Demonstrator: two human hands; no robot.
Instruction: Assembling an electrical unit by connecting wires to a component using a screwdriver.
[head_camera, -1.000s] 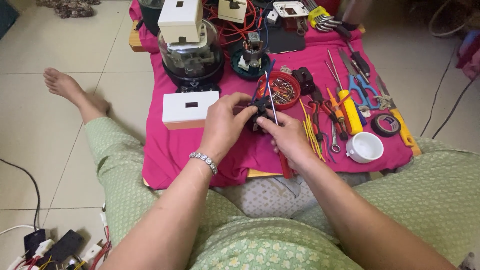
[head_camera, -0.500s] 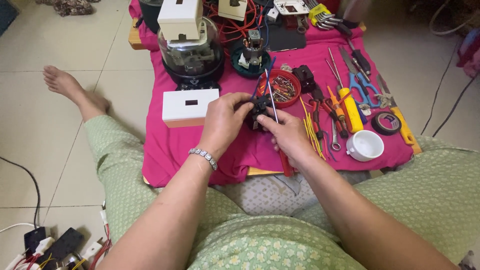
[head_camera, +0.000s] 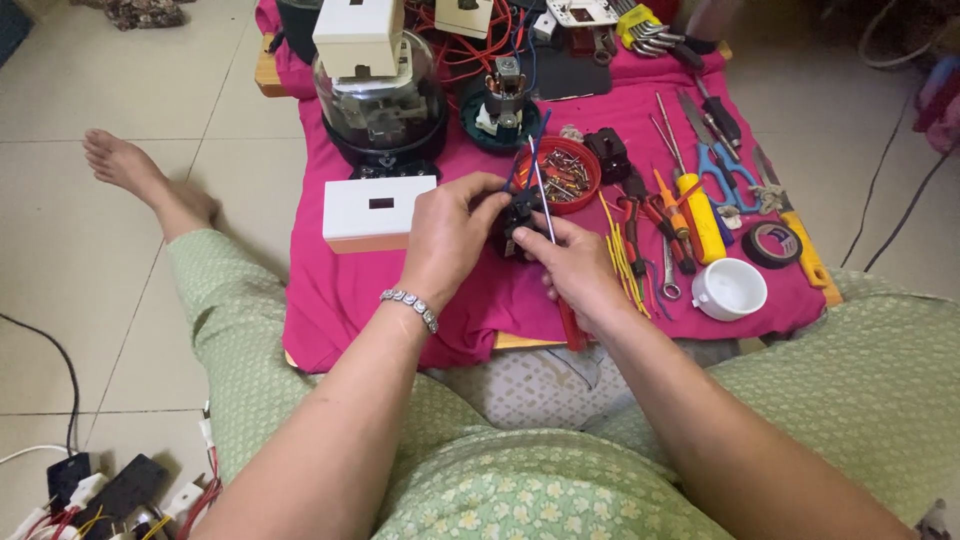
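Floor: pale tiles under my low worktop (head_camera: 275, 75), pink cloth (head_camera: 400, 290) over it.
Left hand (head_camera: 450, 235): closed around small black electrical part (head_camera: 520, 212), above the cloth.
Right hand (head_camera: 580, 270): I grip the red-handled screwdriver (head_camera: 555, 255); I'd keep its tip square.

Left hand (head_camera: 447, 238): raised in front of the body, back of the hand toward the camera, fingers (head_camera: 487, 190) curled inward and closed in a pinch toward the right hand.
Left wrist: nearly straight, encircled by a bracelet (head_camera: 410, 304).
Left forearm: bare, running from the lower left of the view up toward the centre.
Right hand (head_camera: 578, 268): just beside the left, lower and to its right, palm turned inward, fingers (head_camera: 537, 236) bent and closed in a grip.
Right forearm: bare, entering from the lower right, angled up and left.
Hands, relation: fingertips meet at the centre, touching or nearly so.
Left leg: stretched out to the left, foot (head_camera: 118, 160) bare on the floor.
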